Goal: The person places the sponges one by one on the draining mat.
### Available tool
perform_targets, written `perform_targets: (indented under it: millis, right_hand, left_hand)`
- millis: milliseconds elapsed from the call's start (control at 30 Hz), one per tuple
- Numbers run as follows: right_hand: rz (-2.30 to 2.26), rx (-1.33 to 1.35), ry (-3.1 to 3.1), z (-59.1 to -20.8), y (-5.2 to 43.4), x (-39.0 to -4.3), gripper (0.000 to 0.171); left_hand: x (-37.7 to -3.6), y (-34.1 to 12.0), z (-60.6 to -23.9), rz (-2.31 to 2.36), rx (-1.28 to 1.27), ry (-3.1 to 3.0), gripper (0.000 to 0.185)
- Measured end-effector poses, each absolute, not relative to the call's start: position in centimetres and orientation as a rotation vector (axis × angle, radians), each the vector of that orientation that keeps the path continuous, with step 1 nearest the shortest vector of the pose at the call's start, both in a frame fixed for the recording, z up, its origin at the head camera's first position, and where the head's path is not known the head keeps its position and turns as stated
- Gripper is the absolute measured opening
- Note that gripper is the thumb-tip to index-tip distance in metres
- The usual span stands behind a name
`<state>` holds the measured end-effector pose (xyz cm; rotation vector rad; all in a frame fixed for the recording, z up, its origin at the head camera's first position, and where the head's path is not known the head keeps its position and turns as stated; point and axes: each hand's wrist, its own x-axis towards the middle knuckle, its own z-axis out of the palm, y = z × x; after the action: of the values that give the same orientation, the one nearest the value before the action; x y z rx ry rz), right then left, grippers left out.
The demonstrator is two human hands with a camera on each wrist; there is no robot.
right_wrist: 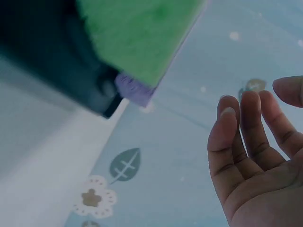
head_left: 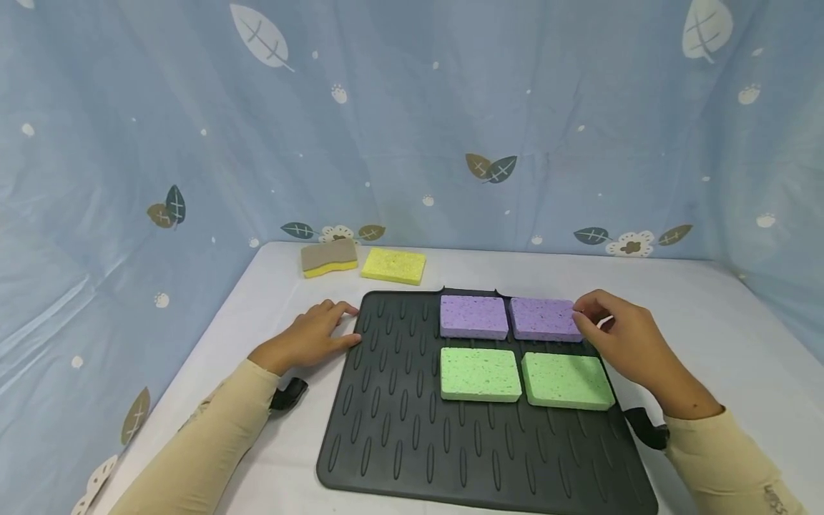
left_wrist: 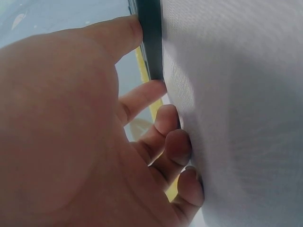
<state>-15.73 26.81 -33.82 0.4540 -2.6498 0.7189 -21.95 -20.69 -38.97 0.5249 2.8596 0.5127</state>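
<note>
Sponges on black ridged mat: four placed in a two-by-two block, purple pair at the back, green pair in front. Off the mat, at the counter's far edge: yellow sponge and brown-topped scrub sponge, judged not yet placed. Right hand: fingers loosely bent, fingertips at the right purple sponge's corner, gripping nothing. Left hand: relaxed, flat on the counter, thumb against the mat's left edge.

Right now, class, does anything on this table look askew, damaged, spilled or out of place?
Nothing stands out. Two purple sponges and two green sponges lie in a tidy grid on the black mat. The right hand is at the right purple sponge's edge; the left hand rests at the mat's left edge.
</note>
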Motion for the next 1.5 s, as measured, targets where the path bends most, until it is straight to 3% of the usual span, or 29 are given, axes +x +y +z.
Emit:
perform_targets:
  millis: [567,833,1167,1500]
  right_hand:
    - [0.828,0.147,-3.075,-36.5,31.3,-18.1,0.019]
    - [1.002,0.198,-3.3,-37.5,32.6,-18.4,0.025]
    - [1.076,0.215,-3.346,-37.9,33.0,-18.3,0.018]
    - [1.029,0.253,-3.337,-37.7,32.9,-18.3,0.017]
  left_hand:
    - [-21.9,-20.6,-39.0,0.498,0.522,2.876,0.058]
    - [-21.7,-20.4,-38.7,0.51,0.514,2.869,0.057]
    - [-21.9,-20.3,-38.4,0.515,0.494,2.828,0.057]
    - [-23.3,-19.5,-36.2,0.404,0.521,2.898,0.04]
